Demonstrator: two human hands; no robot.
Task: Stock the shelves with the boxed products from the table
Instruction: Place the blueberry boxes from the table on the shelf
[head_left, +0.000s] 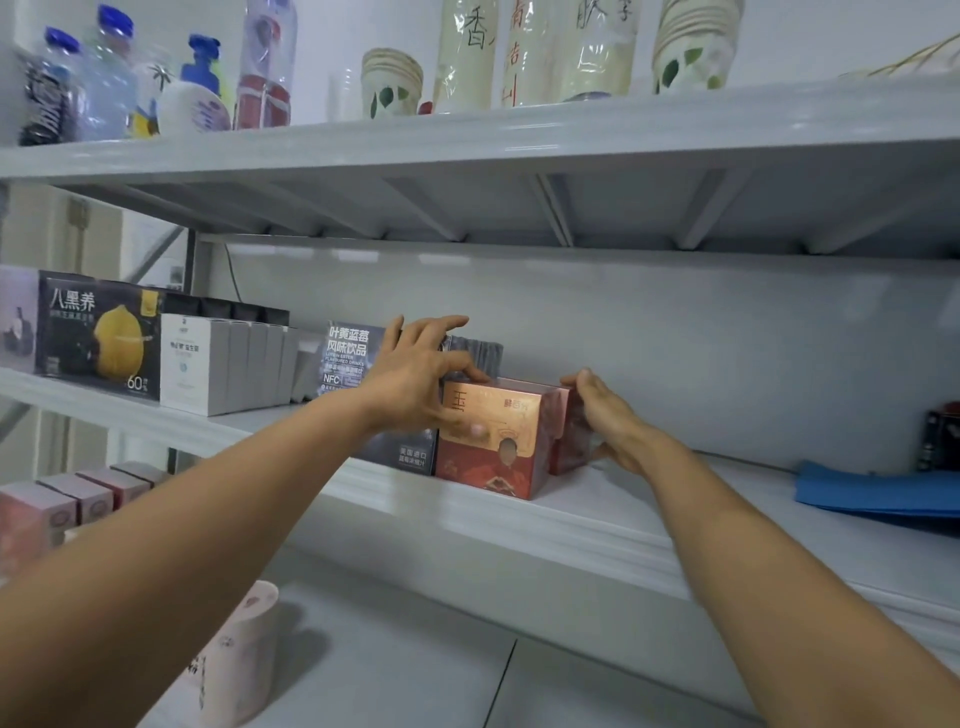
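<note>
A red and gold box (493, 441) stands on the middle shelf (597, 525), with a second red box (571, 436) close behind it on the right. My left hand (415, 379) rests on the front box's top left corner, thumb on its top edge, fingers spread and loose. My right hand (608, 415) presses against the right side of the rear red box, fingers curled round its edge. A dark blueberry drink box (345, 358) stands just left of the red boxes, partly hidden by my left hand.
Further left on the middle shelf stand white boxes (223, 364) and a black box with a yellow fruit (98, 338). A blue folded sheet (878, 493) lies at the right. Bottles and paper cups fill the top shelf (519, 135). Pink boxes (78, 499) sit lower left.
</note>
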